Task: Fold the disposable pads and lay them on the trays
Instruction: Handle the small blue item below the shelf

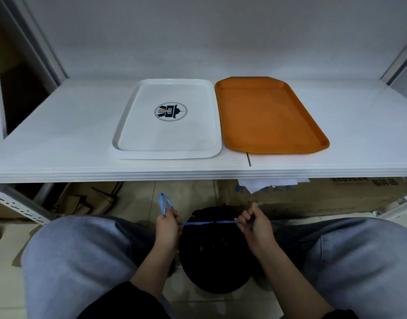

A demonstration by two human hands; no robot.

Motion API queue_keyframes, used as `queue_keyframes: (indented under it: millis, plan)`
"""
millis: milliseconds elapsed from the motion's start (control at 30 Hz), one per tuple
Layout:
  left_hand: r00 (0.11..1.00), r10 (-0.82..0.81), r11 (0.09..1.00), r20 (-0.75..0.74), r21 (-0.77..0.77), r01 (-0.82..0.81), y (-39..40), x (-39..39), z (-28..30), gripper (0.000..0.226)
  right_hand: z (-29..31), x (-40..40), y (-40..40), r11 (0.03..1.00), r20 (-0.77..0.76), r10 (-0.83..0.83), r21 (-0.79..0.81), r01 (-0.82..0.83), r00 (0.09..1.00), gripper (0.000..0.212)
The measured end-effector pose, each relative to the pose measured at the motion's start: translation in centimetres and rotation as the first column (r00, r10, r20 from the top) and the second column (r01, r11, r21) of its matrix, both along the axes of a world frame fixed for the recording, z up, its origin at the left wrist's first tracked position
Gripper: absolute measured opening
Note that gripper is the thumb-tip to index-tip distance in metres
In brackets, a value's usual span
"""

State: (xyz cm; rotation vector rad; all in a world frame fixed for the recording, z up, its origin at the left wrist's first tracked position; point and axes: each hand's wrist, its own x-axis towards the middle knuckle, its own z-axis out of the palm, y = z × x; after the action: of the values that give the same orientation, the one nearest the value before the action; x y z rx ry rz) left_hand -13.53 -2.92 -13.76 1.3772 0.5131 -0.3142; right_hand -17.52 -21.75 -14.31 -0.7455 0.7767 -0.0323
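Seated person, L hand [167, 224] and R hand [255, 224] fingers pinched shut on a blue drawstring [209, 223] stretched over a black bag [215, 252] betw. knees. White tray [119, 143] and orange tray [322, 139] on shelf [59, 134], both bare. No pads visible; folding not begun, prob.

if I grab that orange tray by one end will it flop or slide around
Probably stays stiff: the orange tray looks like moulded plastic with a raised rim, lying flat. It may well slide, since the white shelf looks smooth. Likely light, as it holds nothing.
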Motion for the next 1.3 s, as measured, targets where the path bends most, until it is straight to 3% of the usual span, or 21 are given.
queue_keyframes:
  millis: [67, 133, 233, 300, 367, 433, 533, 600, 667, 733, 800, 867, 1000, 1300]
  plan:
    - [0.998, -0.026, 0.999, 0.061, -0.025, 0.028, -0.3, 0.1, 0.9, 0.036, 0.7, -0.1, -0.1, 0.937, 0.047, 0.161, -0.323, -0.137, 0.986, 0.038]
    - [0.987, -0.081, 0.995, 0.137, -0.052, 0.088, -1.0, 0.5, 2.5, 0.029, 2.3, 0.2, 0.0, 0.732, 0.052, 0.402, -0.618, -0.287, 0.914, 0.035]
    - [0.937, -0.184, 0.976, 0.296, -0.059, 0.211, -2.5, 0.8, 5.5, 0.023, 4.9, 0.8, 0.9, 0.404, -0.071, 0.717, -0.768, -0.496, 0.694, 0.035]
    - [0.885, -0.246, 0.955, 0.396, -0.057, 0.291, -3.2, 0.8, 7.0, 0.023, 6.2, 1.1, 1.6, 0.265, -0.141, 0.818, -0.767, -0.584, 0.557, 0.033]
    - [0.827, -0.288, 0.932, 0.483, -0.058, 0.358, -3.4, 0.7, 8.0, 0.020, 6.7, 1.2, 2.0, 0.286, -0.111, 0.832, -0.754, -0.591, 0.544, 0.032]
    - [0.792, -0.312, 0.927, 0.525, -0.015, 0.375, -3.1, 0.6, 8.3, 0.030, 6.7, 1.2, 2.0, 0.371, -0.063, 0.786, -0.748, -0.551, 0.615, 0.032]
    - [0.869, -0.237, 0.970, 0.434, 0.059, 0.236, -2.3, 0.8, 6.2, 0.062, 6.6, 1.2, 1.9, 0.492, 0.016, 0.717, -0.720, -0.489, 0.697, 0.034]
    - [0.897, -0.252, 0.968, 0.365, 0.079, 0.239, -2.1, 0.3, 4.4, 0.053, 6.6, 1.0, 1.7, 0.519, 0.044, 0.705, -0.712, -0.473, 0.707, 0.034]
    - [0.818, -0.453, 0.891, 0.354, 0.212, 0.401, -2.0, -0.7, 2.9, 0.039, 6.8, 1.0, 1.6, 0.510, 0.048, 0.712, -0.722, -0.468, 0.701, 0.034]
    - [0.702, -0.609, 0.792, 0.370, 0.336, 0.510, -2.2, -1.3, 2.4, 0.040, 6.9, 1.2, 1.5, 0.496, 0.054, 0.718, -0.739, -0.456, 0.694, 0.034]
    - [0.628, -0.674, 0.737, 0.389, 0.414, 0.535, -2.7, -1.3, 2.2, 0.030, 7.2, 1.3, 1.6, 0.486, 0.062, 0.729, -0.748, -0.452, 0.682, 0.035]
    - [0.615, -0.685, 0.724, 0.391, 0.458, 0.516, -3.0, -0.9, 1.9, 0.017, 7.3, 1.4, 1.5, 0.474, 0.067, 0.738, -0.760, -0.445, 0.671, 0.035]
    - [0.632, -0.669, 0.741, 0.390, 0.417, 0.526, -2.9, -0.6, 1.1, 0.018, 7.3, 1.4, 1.0, 0.521, 0.111, 0.711, -0.746, -0.414, 0.695, 0.036]
    - [0.775, -0.498, 0.865, 0.390, 0.158, 0.476, -3.6, -0.3, 1.0, 0.020, 6.7, 1.7, -0.1, 0.588, 0.150, 0.611, -0.744, -0.318, 0.778, 0.031]
